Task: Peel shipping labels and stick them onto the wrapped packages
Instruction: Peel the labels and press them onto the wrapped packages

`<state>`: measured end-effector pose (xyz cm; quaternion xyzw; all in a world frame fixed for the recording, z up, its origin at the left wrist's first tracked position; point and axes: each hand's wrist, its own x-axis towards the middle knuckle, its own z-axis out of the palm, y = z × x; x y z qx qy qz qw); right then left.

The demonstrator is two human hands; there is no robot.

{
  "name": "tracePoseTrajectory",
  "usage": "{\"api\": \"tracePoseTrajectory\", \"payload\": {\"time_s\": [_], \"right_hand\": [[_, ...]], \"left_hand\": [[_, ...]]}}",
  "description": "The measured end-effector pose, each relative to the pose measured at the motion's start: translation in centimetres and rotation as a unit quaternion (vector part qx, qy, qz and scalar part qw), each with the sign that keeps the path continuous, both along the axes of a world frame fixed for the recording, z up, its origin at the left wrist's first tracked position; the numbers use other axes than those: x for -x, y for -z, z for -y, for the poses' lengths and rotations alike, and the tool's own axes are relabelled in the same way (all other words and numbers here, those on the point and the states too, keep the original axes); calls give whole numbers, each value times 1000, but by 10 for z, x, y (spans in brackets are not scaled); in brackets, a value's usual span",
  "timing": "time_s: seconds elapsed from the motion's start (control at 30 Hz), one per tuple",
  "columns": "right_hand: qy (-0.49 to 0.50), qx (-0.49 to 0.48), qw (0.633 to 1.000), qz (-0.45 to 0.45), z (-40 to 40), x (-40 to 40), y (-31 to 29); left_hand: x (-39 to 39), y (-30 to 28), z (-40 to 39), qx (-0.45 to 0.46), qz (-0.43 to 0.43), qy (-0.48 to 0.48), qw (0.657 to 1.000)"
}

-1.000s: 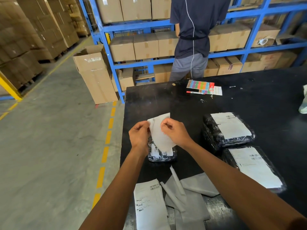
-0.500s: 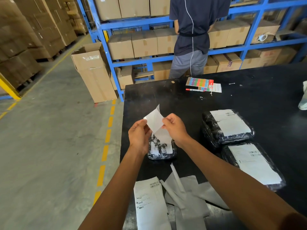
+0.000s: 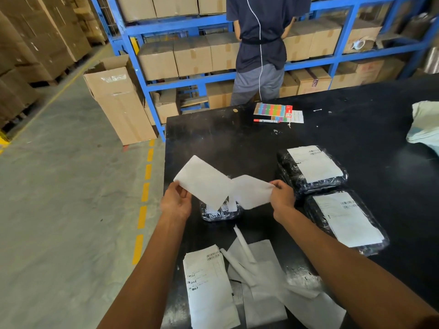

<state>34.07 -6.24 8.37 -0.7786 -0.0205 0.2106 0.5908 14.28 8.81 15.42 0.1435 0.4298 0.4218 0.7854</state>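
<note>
I hold a shipping label split into two white sheets above the black table (image 3: 237, 143). My left hand (image 3: 177, 203) pinches the left sheet (image 3: 204, 182) and my right hand (image 3: 282, 198) pinches the right sheet (image 3: 251, 192). Both sheets show blank sides, so I cannot tell label from backing. They still meet in the middle. Under them lies a small black wrapped package (image 3: 219, 213), partly hidden. Two bigger wrapped packages carry labels: the far one (image 3: 311, 168) and the near one (image 3: 346, 222).
A printed label sheet (image 3: 209, 286) and crumpled backing papers (image 3: 261, 276) lie at the table's near edge. A colourful packet (image 3: 273, 109) and a marker (image 3: 266, 120) sit at the far edge, a white cloth (image 3: 425, 124) at right. A person (image 3: 259, 43) stands at the blue shelves.
My hands have moved apart sideways, pulling the two sheets from a bunched overlap into a wide spread. The left sheet now points up and left.
</note>
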Motion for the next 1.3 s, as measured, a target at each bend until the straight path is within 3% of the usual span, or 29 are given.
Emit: {"api": "tracePoseTrajectory", "payload": {"time_s": [0.07, 0.13, 0.27, 0.43, 0.5, 0.57, 0.63, 0.7, 0.8, 0.93, 1.1, 1.2, 1.3], "right_hand": [[-8, 79, 997, 10, 23, -7, 12], [-88, 143, 986, -4, 45, -11, 34], [-234, 226, 945, -21, 75, 0, 66], [-306, 285, 908, 29, 82, 20, 76], [-317, 272, 901, 115, 77, 20, 69], [-297, 188, 916, 193, 69, 21, 52], [-310, 68, 923, 219, 56, 27, 27], [-367, -10, 903, 222, 42, 38, 4], [-436, 15, 861, 263, 18, 57, -14], [-386, 94, 828, 397, -6, 66, -14], [-340, 69, 852, 392, -25, 60, -13], [-312, 63, 887, 335, -38, 51, -17], [-273, 38, 931, 237, -47, 38, -18]], "left_hand": [[4, 5, -1, 8, -6, -15, 1000], [10, 7, -1, 7, -10, -23, 1000], [12, 13, 8, 19, -22, -23, 999], [7, 19, 34, 28, -50, 3, 998], [6, 23, 40, 28, -58, 24, 998], [2, 26, 44, 28, -63, 41, 997], [-4, 26, 49, 21, -86, 57, 994], [-11, 24, 54, 21, -107, 65, 992], [-23, 19, 60, 19, -104, 82, 991], [-30, 13, 63, 15, -109, 100, 989], [-33, 8, 53, -14, -95, 141, 985], [-33, 11, 44, -28, -65, 121, 990], [-32, 25, 24, -95, -182, 68, 976]]}}
